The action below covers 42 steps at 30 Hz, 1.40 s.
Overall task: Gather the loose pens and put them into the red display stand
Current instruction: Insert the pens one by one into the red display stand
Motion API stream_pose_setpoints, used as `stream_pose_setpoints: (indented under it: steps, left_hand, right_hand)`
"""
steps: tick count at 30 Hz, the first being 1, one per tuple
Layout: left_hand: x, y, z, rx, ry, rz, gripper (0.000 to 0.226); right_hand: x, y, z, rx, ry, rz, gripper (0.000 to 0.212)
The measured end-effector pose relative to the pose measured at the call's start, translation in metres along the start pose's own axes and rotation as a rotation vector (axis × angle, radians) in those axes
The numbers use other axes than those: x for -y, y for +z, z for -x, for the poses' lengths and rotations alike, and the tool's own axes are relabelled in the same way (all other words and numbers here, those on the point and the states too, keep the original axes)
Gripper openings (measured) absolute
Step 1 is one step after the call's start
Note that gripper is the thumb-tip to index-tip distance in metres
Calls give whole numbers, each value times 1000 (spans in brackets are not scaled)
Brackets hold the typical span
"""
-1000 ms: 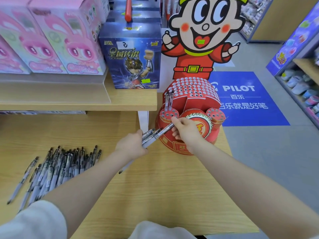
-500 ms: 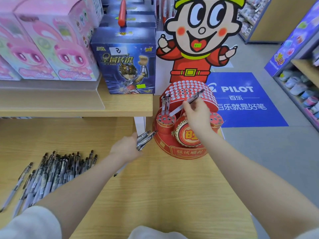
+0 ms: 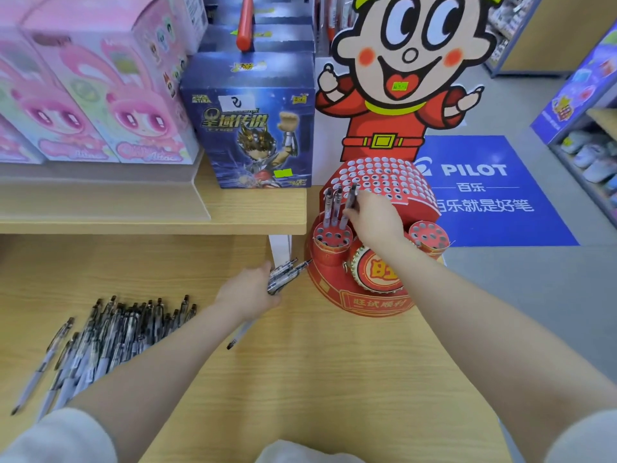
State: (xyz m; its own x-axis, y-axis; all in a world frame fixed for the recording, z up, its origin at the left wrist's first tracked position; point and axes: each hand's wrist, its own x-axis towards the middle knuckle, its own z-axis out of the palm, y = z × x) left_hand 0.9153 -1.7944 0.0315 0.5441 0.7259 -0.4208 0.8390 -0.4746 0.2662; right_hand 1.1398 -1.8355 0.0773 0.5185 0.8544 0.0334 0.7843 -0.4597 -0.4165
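The red display stand (image 3: 337,285) sits at the right end of the wooden table, with a cartoon figure cut-out rising behind it. Two pens (image 3: 330,205) stand upright in its small left cup. My right hand (image 3: 374,217) pinches a third pen (image 3: 350,203), nearly upright, with its lower end at that same cup. My left hand (image 3: 248,290) grips a small bundle of pens (image 3: 287,274) just left of the stand, their tips pointing at it. A heap of several loose pens (image 3: 110,339) lies on the table at the left.
A raised wooden shelf (image 3: 233,212) behind carries pink toy boxes (image 3: 100,95) and a blue figure box (image 3: 257,125). A white post (image 3: 280,248) stands between shelf and stand. The table's right edge (image 3: 467,329) drops to a grey floor with a blue Pilot mat (image 3: 494,195).
My right hand took one pen from the left hand's bundle, carried it up over the stand, and has now brought it down upright into the left cup beside the two pens.
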Motion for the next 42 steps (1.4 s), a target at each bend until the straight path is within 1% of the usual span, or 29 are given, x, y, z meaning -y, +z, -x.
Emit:
stream_pose_setpoints:
  steps: [3, 10, 14, 15, 17, 19, 20, 21, 22, 23, 24, 25, 26, 27, 29, 31, 34, 35, 37, 40, 42]
  left_hand:
    - [2, 0, -3, 8, 23, 13, 37]
    - [6, -1, -1, 28, 79, -2, 40]
    - [8, 0, 4, 38, 88, 4, 43]
    - [8, 0, 4, 32, 91, 14, 43]
    - [8, -2, 7, 12, 102, 41, 40]
    - [6, -2, 10, 3, 108, 45, 38]
    - [6, -2, 12, 1, 109, 39, 38]
    - [5, -2, 14, 2, 108, 36, 38]
    - [4, -1, 15, 6, 108, 42, 39]
    - [3, 0, 16, 8, 111, 58, 39]
    - [1, 1, 17, 6, 118, 76, 38]
    - [0, 1, 18, 0, 128, 93, 37]
    - [-2, 1, 19, -10, 138, 111, 35]
    - [-3, 1, 20, -18, 146, 132, 34]
    - [-5, 1, 22, -23, 156, 169, 33]
    - [-5, 3, 25, -15, 161, 185, 33]
    - [-2, 7, 29, -9, 156, 176, 35]
    - [-1, 8, 29, -7, 152, 165, 36]
    - [4, 8, 30, -7, 142, 150, 37]
    - [11, 7, 30, -6, 134, 140, 36]
    - [15, 6, 29, -10, 136, 134, 37]
  right_hand:
    - [4, 3, -3, 57, 6, 142, 21]
    - [12, 10, -4, 39, 122, 140, 20]
    - [15, 4, -2, 62, 140, 217, 21]
    - [15, 3, 1, 48, 152, 193, 21]
    - [14, 0, 8, -23, 159, 46, 24]
    - [13, -4, 19, -87, 104, -158, 23]
    - [13, -6, 27, -79, 69, -224, 19]
    - [14, -9, 35, -30, 32, -259, 15]
    - [15, -10, 43, 58, -4, -280, 11]
    - [16, -8, 52, 180, -30, -304, 6]
    - [15, -5, 59, 310, -43, -326, 6]
    - [15, -1, 66, 418, -56, -333, 16]
    - [14, 4, 71, 483, -60, -337, 24]
    - [13, 9, 75, 505, -53, -353, 28]
    - [14, 15, 82, 490, -18, -431, 27]
    - [13, 18, 87, 482, 24, -505, 22]
    - [11, 16, 93, 530, 62, -575, 9]
    - [10, 14, 94, 526, 89, -603, 6]
    - [6, 9, 94, 448, 208, -688, 8]
    - [2, -1, 88, 262, 403, -941, 11]
    - [2, -7, 82, 126, 448, -1036, 10]
